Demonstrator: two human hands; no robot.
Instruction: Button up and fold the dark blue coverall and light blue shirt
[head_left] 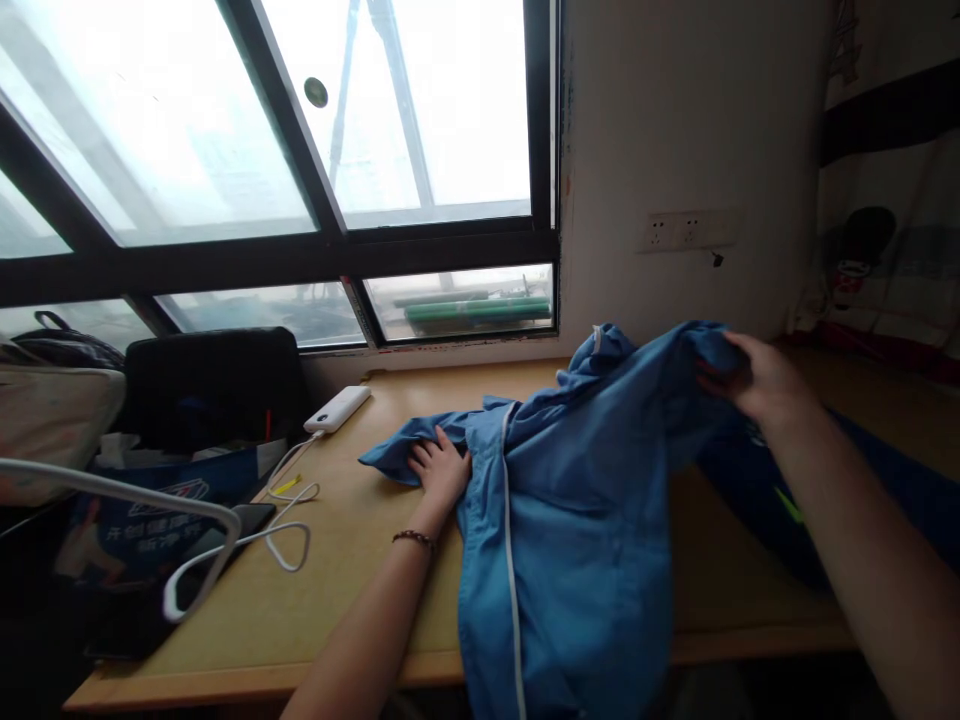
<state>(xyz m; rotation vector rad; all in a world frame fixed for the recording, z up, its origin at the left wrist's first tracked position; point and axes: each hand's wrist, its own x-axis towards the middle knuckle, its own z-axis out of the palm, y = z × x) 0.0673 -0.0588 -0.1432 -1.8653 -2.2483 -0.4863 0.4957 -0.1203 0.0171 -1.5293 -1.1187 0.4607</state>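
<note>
On the left, a white power bank (pixel 337 409) with a plugged-in cable (pixel 172 600) lies on the wooden desk (pixel 322 590). Next, the left hand (pixel 441 468), fingers spread, rests on one sleeve of a blue white-piped jacket (pixel 577 540), which drapes over the desk's front edge. Farther right, the right hand (pixel 754 378) grips the jacket's raised part, near a dark-blue cloth (pixel 757 510).
</note>
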